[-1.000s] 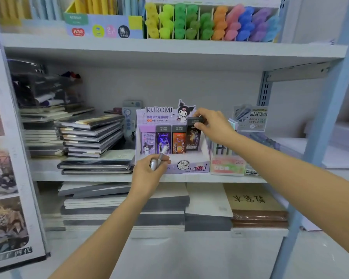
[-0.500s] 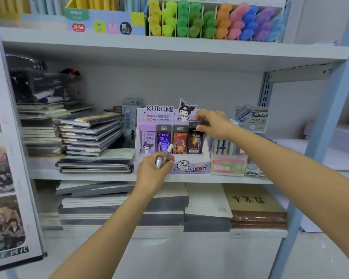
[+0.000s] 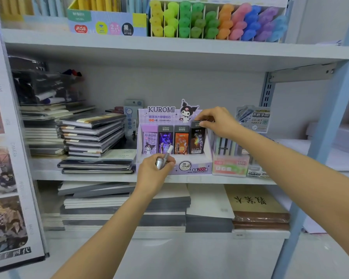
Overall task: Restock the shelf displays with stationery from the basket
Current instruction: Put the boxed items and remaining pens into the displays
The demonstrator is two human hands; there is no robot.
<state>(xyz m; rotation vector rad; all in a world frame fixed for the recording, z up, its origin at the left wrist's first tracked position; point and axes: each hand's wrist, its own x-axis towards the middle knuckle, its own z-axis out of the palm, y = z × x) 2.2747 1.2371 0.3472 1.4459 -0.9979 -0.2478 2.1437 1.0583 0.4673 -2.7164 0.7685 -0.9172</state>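
A purple Kuromi display box (image 3: pixel 197 169) stands on the middle shelf with several pencil-lead cases upright in a row. My right hand (image 3: pixel 216 121) pinches the top of the black lead case (image 3: pixel 196 140) at the row's right end, which sits in the box. My left hand (image 3: pixel 153 174) grips a silver pen-like item (image 3: pixel 164 158) just in front of the box's lower left edge. The basket is out of sight.
Stacked notebooks (image 3: pixel 93 135) lie left of the box. A pink-green display of slim packs (image 3: pixel 230 164) stands right of it. Coloured highlighters (image 3: pixel 216 21) fill the upper shelf. Paper pads (image 3: pixel 125 206) fill the lower shelf. A blue upright post (image 3: pixel 330 137) runs at the right.
My right hand has pushed the black lead case lower into the box's right slot. My left hand has stayed put with the silver item.
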